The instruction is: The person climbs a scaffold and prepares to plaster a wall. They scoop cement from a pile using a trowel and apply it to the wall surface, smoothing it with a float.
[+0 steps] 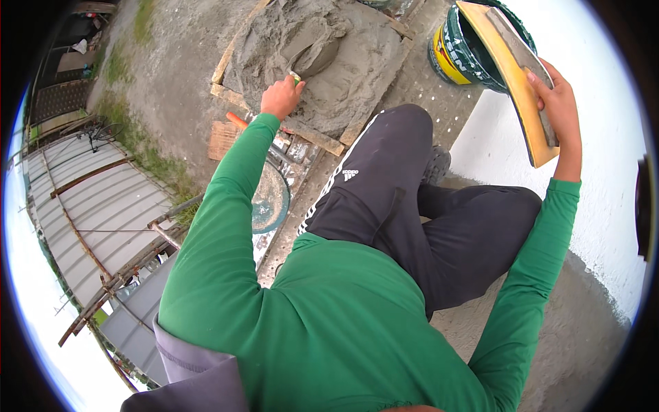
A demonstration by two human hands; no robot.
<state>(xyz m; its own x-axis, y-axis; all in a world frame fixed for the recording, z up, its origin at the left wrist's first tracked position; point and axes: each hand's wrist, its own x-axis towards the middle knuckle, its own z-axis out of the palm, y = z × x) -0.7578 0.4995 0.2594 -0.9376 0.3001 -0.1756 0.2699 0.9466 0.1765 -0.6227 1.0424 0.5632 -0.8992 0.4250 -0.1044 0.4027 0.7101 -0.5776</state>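
My left hand (280, 97) is closed round the green handle of a trowel (296, 77), whose blade sits in a heap of wet grey mortar (268, 48). Wooden strips (312, 136) edge the mortar like a shallow tray. On the other side, my right hand (559, 103) grips a long yellow plastering float (504, 65) by the dark bar along its back. The float tilts upright beside the white wall, its upper end in front of a dark green bucket (449, 58) with a yellow patch.
A teal basin (271, 202) stands left of my knees, near an orange-handled tool (237, 121). The white wall (597, 226) rises close on my right. Corrugated sheets (96, 199) and wooden poles lie beyond the grassy strip on the left.
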